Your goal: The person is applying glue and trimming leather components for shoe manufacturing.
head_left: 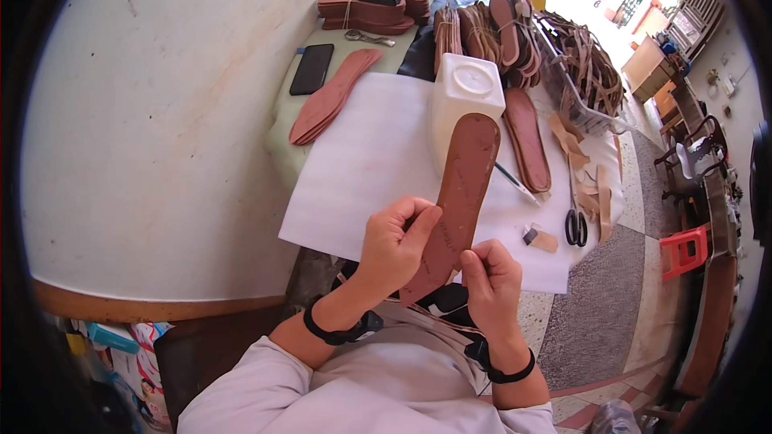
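Note:
A reddish-brown shoe insole point(470, 165) with dark edges and handwritten marks is held up over the near edge of the table. My left hand point(396, 247) is closed on its left edge, thumb lying on the face. On the opposite edge, lower down, my right hand point(494, 283) pinches it between thumb and fingers. Behind its upper end stands a white plastic container point(476, 84), partly hidden by it. A stack of similar insoles point(527, 145) lies to the right of the container. A thin pen-like tool point(519, 185) rests on the white sheet point(354, 169) nearby.
Black-handled scissors point(576, 227), tan leather scraps point(605, 205) and a small dark block point(531, 235) lie at right. Dark phone point(312, 70) and brown sole pieces point(331, 104) are at left. Bundled insoles point(481, 32) and a bin of strips point(583, 64) stand behind. Red stool point(683, 252) on the floor.

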`<state>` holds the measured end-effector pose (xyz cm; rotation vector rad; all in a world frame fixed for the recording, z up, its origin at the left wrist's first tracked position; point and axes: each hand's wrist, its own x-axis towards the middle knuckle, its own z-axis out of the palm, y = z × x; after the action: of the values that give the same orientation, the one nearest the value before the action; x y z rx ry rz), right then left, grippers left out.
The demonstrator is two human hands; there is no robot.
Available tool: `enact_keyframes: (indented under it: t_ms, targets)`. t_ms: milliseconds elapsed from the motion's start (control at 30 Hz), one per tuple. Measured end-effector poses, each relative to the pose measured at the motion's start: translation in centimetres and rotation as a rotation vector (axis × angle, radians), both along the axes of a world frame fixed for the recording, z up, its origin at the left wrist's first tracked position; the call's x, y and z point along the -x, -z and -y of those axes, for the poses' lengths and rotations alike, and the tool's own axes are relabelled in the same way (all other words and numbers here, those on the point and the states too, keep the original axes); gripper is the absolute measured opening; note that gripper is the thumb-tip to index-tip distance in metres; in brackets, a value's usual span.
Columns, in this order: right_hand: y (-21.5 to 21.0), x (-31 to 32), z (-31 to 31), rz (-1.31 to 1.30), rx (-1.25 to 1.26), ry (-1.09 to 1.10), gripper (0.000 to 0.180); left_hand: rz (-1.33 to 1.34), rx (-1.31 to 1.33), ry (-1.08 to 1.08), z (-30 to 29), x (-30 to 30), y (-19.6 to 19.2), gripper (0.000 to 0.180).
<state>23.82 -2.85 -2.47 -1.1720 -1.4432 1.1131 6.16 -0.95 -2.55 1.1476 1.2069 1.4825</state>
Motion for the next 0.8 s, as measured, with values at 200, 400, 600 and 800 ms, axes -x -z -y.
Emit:
enact_keyframes:
  t_ms: [200, 400, 600, 800]
  targets:
    - [-1.5, 0.3, -1.0, -0.051, -0.067, 0.051, 0.02, -0.079, -0.077, 0.024, 1.2, 0.0, -0.8, 0.015]
    - [-3.0, -0.2, -2.0, -0.113, -0.124, 0.055, 0.023, -0.177, -0.159, 0.034, 3.1, -0.6, -1.1, 0.012]
    - [-3.6, -1.5, -2.9, -0.243, -0.111, 0.072, 0.022, -0.313, -0.266, 0.114, 4.0, -0.4, -1.1, 0.006]
    - [-3.4, -3.3, -3.5, -0.26, -0.141, 0.103, 0.02, -0.337, -0.301, 0.235, 4.1, 0.1, -1.4, 0.006]
